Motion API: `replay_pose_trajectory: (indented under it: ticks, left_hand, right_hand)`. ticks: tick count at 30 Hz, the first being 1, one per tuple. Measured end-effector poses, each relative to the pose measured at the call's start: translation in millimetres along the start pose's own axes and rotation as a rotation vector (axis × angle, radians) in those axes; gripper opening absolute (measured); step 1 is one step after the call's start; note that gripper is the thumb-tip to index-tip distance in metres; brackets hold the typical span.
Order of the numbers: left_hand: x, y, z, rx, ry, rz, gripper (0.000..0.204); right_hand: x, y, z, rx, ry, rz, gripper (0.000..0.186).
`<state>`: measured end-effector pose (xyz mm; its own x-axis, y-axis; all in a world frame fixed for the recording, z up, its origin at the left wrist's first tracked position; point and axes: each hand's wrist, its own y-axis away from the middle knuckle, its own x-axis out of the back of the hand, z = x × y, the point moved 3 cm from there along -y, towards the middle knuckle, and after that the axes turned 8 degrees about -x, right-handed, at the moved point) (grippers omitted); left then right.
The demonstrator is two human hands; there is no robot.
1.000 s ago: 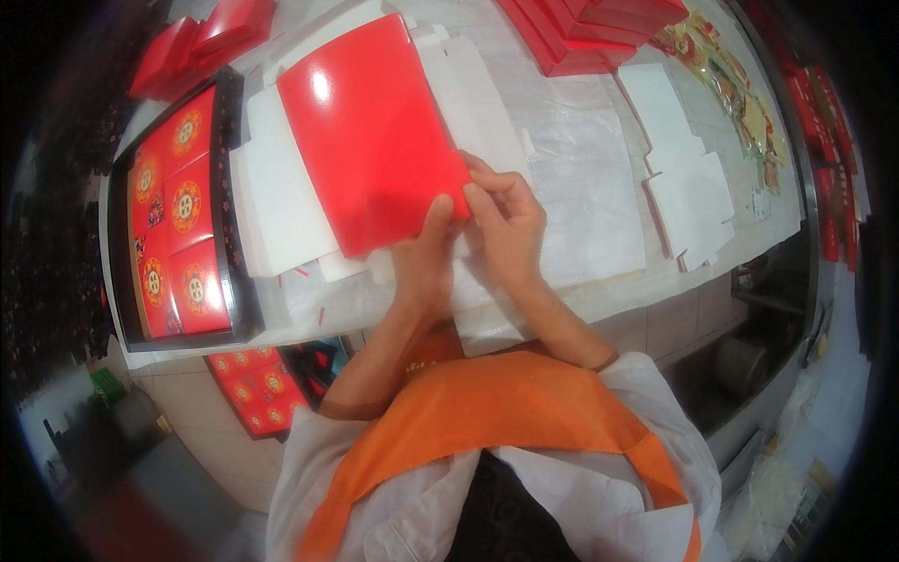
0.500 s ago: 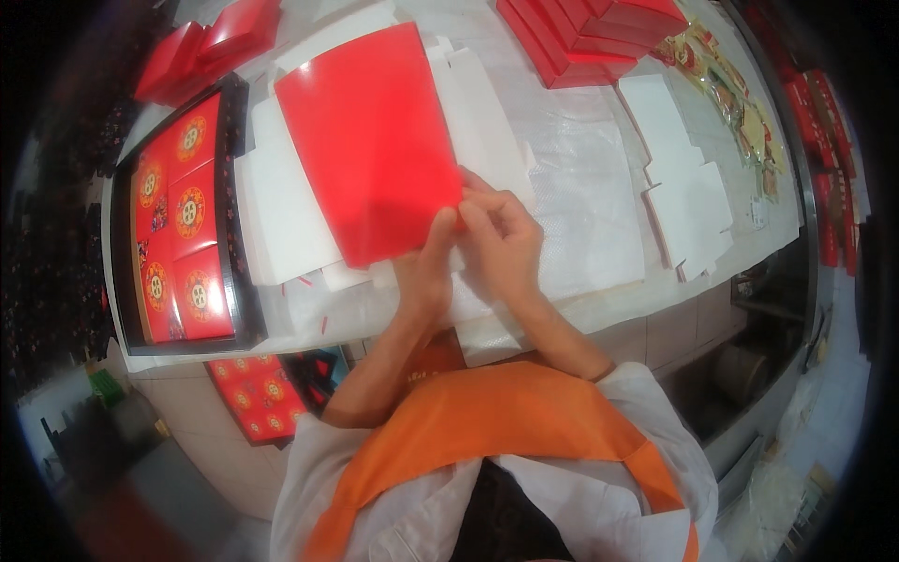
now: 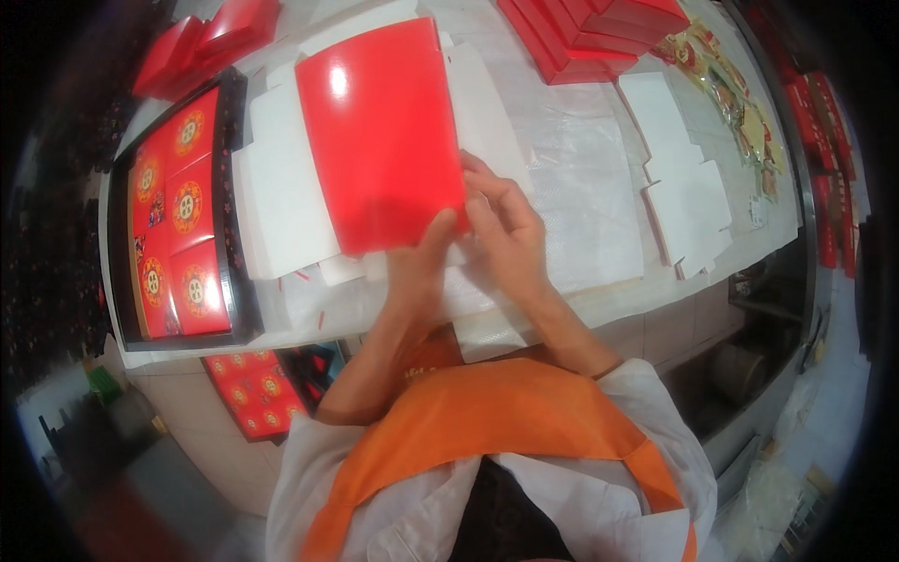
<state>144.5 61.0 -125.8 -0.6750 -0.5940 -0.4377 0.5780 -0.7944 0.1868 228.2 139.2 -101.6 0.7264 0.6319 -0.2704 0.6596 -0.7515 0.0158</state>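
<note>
A glossy red cardboard box (image 3: pixel 384 140), its broad face turned up, is held above the table with its near edge toward me. My left hand (image 3: pixel 421 258) grips that near edge, thumb on top and fingers hidden underneath. At the near right corner my right hand (image 3: pixel 506 220) is closed on the side edge, its fingers bent and pinching there. Beneath the box lie flat white cardboard blanks (image 3: pixel 281 187), partly covered by it.
To the left is a dark-rimmed tray (image 3: pixel 234 206) of red boxes with round emblems. Stacked red boxes (image 3: pixel 590 42) stand at the far right, more red boxes (image 3: pixel 229 33) at the far left. A white blank (image 3: pixel 679 178) and packets (image 3: pixel 740 103) lie right.
The red box has turned slightly clockwise and shifted a little right and away from me. Both hands keep their hold; the right has moved slightly along the side edge.
</note>
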Motion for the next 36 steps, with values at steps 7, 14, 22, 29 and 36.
replay_pose_trajectory:
  ticks: [7, 14, 22, 29, 36]
  left_hand:
    - [-5.0, 54.8, -0.9, 0.231, -0.190, -0.281, 0.026]
    - [47.3, 87.1, 54.2, 0.139, -0.197, -0.158, 0.016]
    - [22.0, 22.1, 43.3, -0.252, -0.573, 0.009, 0.038]
    - [26.9, 35.3, 13.3, -0.184, -0.415, 0.041, 0.012]
    - [12.1, 30.3, 16.3, -0.694, -0.333, 0.061, 0.025]
  right_hand:
    - [18.7, -9.3, -38.1, -0.098, -0.138, 0.107, 0.070]
    - [36.0, 28.4, -38.2, -0.085, 0.113, 0.199, 0.075]
    - [21.4, 45.4, -20.0, -0.115, 0.288, -0.051, 0.056]
    - [44.4, 36.1, -10.5, -0.069, 0.428, -0.017, 0.023]
    - [35.2, 34.7, 5.5, -0.115, -0.192, 0.238, 0.020]
